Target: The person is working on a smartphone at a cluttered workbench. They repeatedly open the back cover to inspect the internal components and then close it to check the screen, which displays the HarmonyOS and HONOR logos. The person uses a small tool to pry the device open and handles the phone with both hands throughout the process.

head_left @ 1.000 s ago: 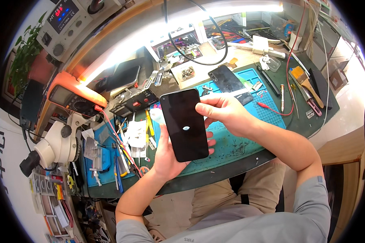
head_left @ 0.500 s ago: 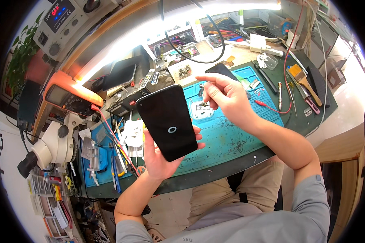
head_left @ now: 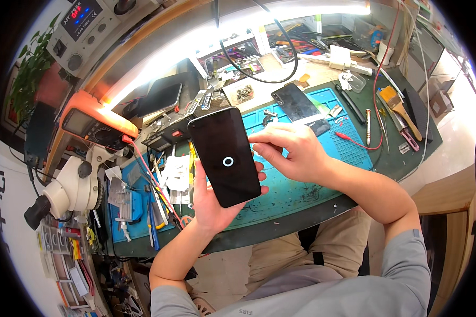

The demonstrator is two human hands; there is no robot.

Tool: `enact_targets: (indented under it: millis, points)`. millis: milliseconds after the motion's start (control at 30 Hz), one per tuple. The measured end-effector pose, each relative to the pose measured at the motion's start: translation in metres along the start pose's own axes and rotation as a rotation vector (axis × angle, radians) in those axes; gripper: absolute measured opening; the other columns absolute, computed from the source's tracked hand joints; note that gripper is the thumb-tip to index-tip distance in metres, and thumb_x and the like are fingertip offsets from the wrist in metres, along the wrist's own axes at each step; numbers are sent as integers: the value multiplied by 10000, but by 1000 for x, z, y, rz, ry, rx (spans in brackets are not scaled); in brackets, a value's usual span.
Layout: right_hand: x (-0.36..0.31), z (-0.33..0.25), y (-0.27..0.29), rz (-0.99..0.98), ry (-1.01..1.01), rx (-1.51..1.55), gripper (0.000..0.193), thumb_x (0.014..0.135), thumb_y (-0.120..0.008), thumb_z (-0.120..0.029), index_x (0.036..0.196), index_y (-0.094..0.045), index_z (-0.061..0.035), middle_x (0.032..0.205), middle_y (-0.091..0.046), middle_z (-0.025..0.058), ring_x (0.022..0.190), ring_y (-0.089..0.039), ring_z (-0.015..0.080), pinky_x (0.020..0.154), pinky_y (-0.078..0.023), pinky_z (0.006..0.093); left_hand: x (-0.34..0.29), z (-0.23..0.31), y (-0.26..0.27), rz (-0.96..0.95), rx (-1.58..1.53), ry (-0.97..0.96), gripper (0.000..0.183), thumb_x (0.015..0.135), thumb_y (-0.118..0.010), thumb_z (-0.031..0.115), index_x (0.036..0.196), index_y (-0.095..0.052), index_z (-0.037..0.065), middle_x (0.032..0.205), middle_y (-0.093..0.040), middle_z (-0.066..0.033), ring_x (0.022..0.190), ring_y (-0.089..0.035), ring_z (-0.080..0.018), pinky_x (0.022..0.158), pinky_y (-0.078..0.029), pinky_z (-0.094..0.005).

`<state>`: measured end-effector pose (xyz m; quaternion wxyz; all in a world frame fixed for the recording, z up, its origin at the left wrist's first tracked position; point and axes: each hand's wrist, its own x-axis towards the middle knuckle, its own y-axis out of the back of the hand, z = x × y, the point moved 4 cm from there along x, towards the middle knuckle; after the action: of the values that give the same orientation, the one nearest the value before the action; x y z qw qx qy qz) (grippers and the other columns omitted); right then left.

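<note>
My left hand holds a black smartphone upright above the mat, its fingers wrapped round the lower part and the screen facing me. A white ring glows at the middle of the dark screen. Beside the phone's right edge is my right hand, with index finger and thumb stretched toward that edge and slightly apart. Nothing shows between them; whether a fingertip touches the edge I cannot tell. Under both hands lies a blue work mat. A second dark phone part rests at the mat's far side.
At left stand an orange multimeter and a white microscope. To the right lie a brush, a black pen-like tool and a red clip lead. A black cable loop hangs over the back, where a small parts box sits.
My right hand has come down and toward the phone's right edge, uncovering the dark phone part behind. The phone has shifted slightly right, and its ring looks brighter.
</note>
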<state>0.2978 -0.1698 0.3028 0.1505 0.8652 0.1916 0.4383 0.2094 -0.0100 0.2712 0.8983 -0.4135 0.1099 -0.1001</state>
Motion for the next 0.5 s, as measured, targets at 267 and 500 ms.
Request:
enact_targets:
  millis: [267,500]
  points:
    - [-2,-1,-3,-27,16,-74,80,888,-690,-137,938,-693,-74,812,-699,55,727,-691,252,608,-544,358,1,-3,7,-21,0,20,910,953,-207,778,1477,-411,62,1335,-560,-184,1189,-562,-337,985,-462,-540]
    - [-3,-2,-3,-34,23,-115,71,890,-689,-140,912,-678,-74,779,-676,54,712,-681,256,598,-533,369,2,-2,7,-90,-39,32,903,982,-167,736,1499,-386,29,1370,-550,-209,1221,-561,-341,1015,-464,-535]
